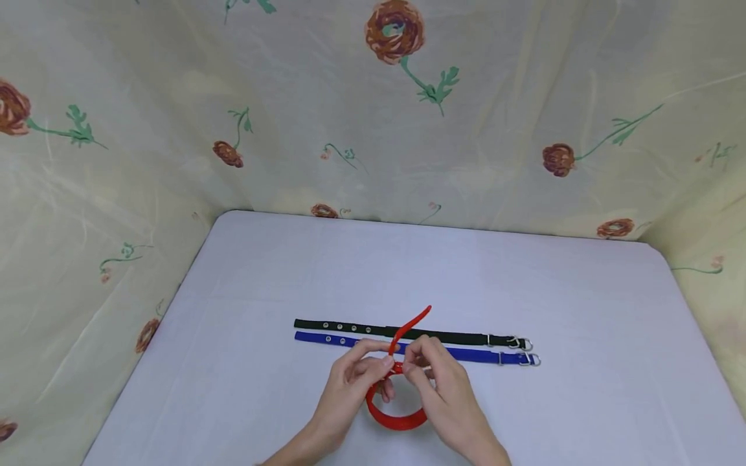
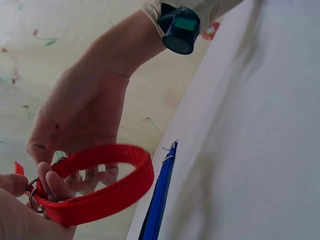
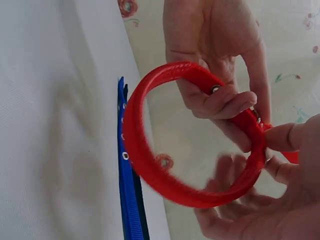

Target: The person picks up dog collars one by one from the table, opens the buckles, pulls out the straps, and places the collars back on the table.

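Note:
A red collar [image 1: 398, 422] with metal rings is bent into a loop and held up off the table by both hands. My left hand [image 1: 352, 382] pinches it at the buckle end, thumb on top. On the opposite side of the buckle, my right hand [image 1: 445, 391] holds the strap between thumb and fingers. The collar's free tip [image 1: 415, 320] sticks up past the fingers. From the left wrist view, the red loop [image 2: 107, 202] hangs below the hands, with a ring beside the left thumb. Fingers partly hide the buckle.
Just beyond the hands, a black collar [image 1: 454, 337] and a blue collar [image 1: 466, 354] lie flat side by side, eyelets left and buckles right. They rest on a white table [image 1: 245, 272]. Flower-printed cloth [image 1: 466, 155] surrounds it at the back and sides.

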